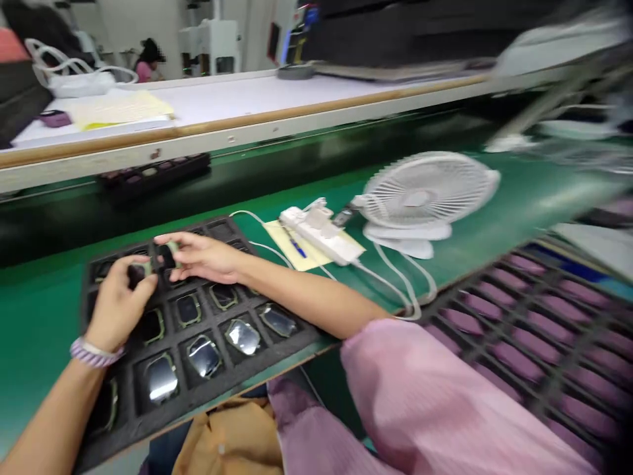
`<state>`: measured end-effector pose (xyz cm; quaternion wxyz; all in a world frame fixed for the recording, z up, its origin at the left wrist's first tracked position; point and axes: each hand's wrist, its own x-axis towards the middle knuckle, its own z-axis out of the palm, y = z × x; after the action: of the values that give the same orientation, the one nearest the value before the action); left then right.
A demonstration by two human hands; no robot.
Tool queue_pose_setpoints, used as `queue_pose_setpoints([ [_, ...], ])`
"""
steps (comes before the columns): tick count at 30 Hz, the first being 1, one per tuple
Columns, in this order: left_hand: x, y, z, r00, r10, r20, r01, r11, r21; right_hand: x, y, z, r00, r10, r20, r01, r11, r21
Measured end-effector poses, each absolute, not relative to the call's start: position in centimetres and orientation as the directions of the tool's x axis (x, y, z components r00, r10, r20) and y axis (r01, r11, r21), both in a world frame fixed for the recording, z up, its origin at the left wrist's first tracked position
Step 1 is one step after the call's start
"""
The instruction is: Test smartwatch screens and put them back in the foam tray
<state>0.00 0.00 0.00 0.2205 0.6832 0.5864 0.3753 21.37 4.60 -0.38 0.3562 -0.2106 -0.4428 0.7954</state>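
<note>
A dark foam tray with square compartments lies on the green bench, holding several square watch cases with glossy dark faces and greenish frames. Over the tray's back left part, my left hand grips one watch case between thumb and fingers. Close to its right, my right hand pinches a second watch case, tilted on edge with its dark side toward the left. The two pieces are nearly side by side; I cannot tell whether they touch.
Right of the tray are a white power strip on yellow paper, a blue pen, loose white cables and a white fan. Another tray of purple pieces lies at right. A raised shelf spans the back; a person is beyond.
</note>
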Motion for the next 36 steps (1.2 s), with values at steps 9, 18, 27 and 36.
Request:
queue_pose_setpoints([
  [9,0.6,-0.6,-0.2,-0.006,0.942,0.337,0.540,-0.280,0.794,21.4,3.9,-0.6,-0.641,0.768,-0.016,-0.339,-0.302,-0.891],
  [18,0.8,-0.7,-0.2,-0.070,0.924,0.376,0.523,-0.287,0.803,21.4,4.0,-0.9,-0.671,0.741,0.019,-0.351,-0.295,-0.889],
  [27,0.9,-0.7,0.3,-0.074,0.936,0.345,0.502,-0.264,0.824,21.5,3.8,-0.7,-0.665,0.746,0.019,-0.333,-0.274,-0.902],
  [36,0.8,-0.5,-0.3,-0.095,0.937,0.337,0.432,-0.266,0.862,21.3,4.4,-1.7,-0.651,0.745,0.144,-0.430,-0.206,-0.879],
])
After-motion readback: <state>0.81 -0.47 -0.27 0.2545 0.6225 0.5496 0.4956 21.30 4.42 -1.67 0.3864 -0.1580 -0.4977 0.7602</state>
